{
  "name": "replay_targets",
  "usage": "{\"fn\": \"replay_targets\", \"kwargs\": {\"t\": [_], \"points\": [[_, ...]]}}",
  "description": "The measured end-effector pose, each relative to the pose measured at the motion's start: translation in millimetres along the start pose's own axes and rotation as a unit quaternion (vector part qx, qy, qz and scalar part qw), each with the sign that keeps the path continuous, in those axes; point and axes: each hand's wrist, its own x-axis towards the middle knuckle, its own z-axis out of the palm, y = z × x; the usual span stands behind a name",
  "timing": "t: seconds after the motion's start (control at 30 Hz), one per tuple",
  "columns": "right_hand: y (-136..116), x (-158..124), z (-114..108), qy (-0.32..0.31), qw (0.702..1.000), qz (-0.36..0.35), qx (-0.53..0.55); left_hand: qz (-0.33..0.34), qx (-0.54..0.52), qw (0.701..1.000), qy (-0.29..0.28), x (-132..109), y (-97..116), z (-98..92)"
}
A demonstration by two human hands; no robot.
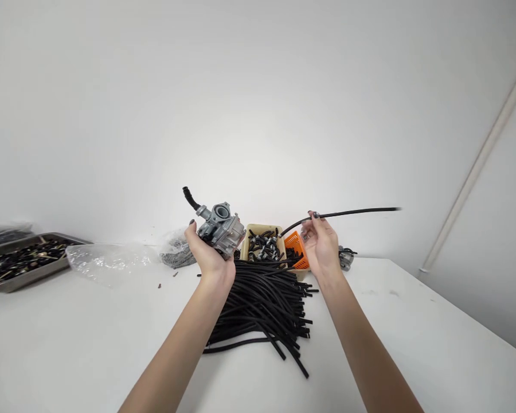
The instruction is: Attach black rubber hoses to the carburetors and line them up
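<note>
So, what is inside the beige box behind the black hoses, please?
The beige box holds small black hose pieces with metal clips. Its lower part is hidden by the pile of black hoses, so it cannot be seen.

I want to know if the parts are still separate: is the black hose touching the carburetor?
Apart. The head view shows a clear gap between the black hose, pinched in the right hand, and the carburetor, held in the left hand.

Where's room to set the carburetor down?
Free tabletop lies left of the black rubber tubing pile, below the clear plastic bag. Another patch lies right of the right forearm. It's crowded around the beige tray and orange basket.
</note>
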Motion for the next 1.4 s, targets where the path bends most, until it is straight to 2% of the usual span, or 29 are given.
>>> {"fn": "replay_targets", "kwargs": {"t": [0.13,0.27,0.37,0.57,1.03,1.23,1.4], "points": [[10,-20,13,-0.038,0.998,0.026,-0.037,-0.015,0.032,0.999,0.002,-1,-12,-3.7],[15,-34,19,-0.075,0.991,-0.011,-0.111,-0.019,0.034,0.999,-0.001,-3,-14,-9.9],[15,-38,18,-0.074,0.989,-0.042,-0.119,-0.012,0.037,0.999,-0.008,-3,-11,-11.0],[12,-46,22,-0.054,0.991,-0.06,-0.111,0.0,0.045,0.999,-0.006,-2,-8,-10.8],[9,-53,26,-0.077,0.989,-0.05,-0.112,-0.042,0.061,0.997,-0.002,0,-10,-12.0],[18,-60,30,-0.175,0.966,0.025,-0.188,-0.032,0.051,0.998,-0.01,1,-11,-15.4],[23,-63,31,-0.225,0.956,0.078,-0.171,-0.001,0.066,0.997,-0.031,-1,-10,-15.5]]}}
